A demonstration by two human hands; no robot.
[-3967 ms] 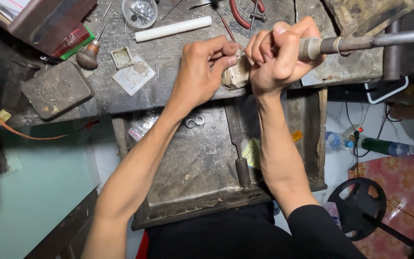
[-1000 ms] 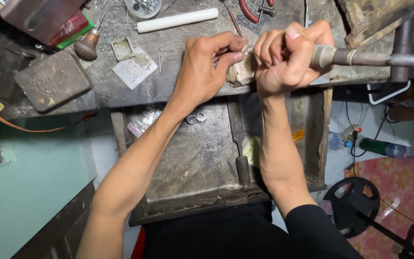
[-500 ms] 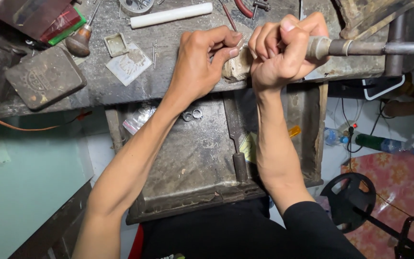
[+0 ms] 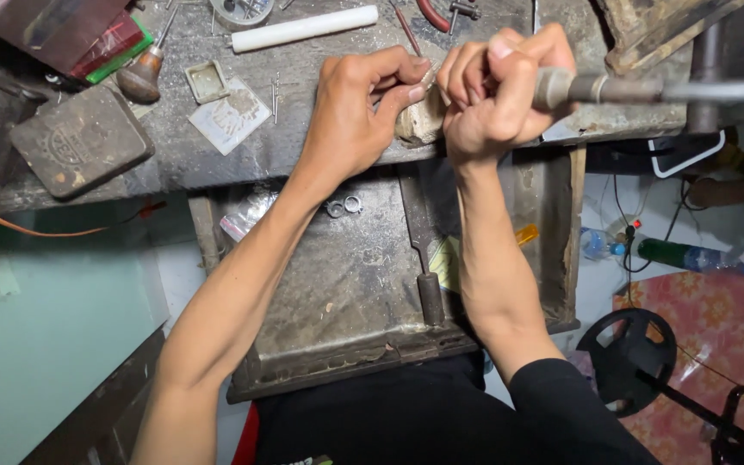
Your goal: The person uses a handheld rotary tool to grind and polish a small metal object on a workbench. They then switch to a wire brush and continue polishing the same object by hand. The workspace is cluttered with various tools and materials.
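The right hand (image 4: pixel 497 90) is closed in a fist around the metal handpiece (image 4: pixel 596 88), whose shaft runs off to the right edge of the view; the left hand (image 4: pixel 359 112) has its thumb and fingers pinched on a small workpiece (image 4: pixel 428 76), too small to identify, held against the wooden bench peg (image 4: pixel 419 120) at the front edge of the workbench (image 4: pixel 303 164). Below the hands the pull-out tray (image 4: pixel 346 293) carries two small metal rings (image 4: pixel 344 206) and a file (image 4: pixel 424 258); on the bench top, well apart from the hands, lie a white rod (image 4: pixel 303 28), a square metal block (image 4: pixel 79 142) and a wooden-handled graver (image 4: pixel 144 73).
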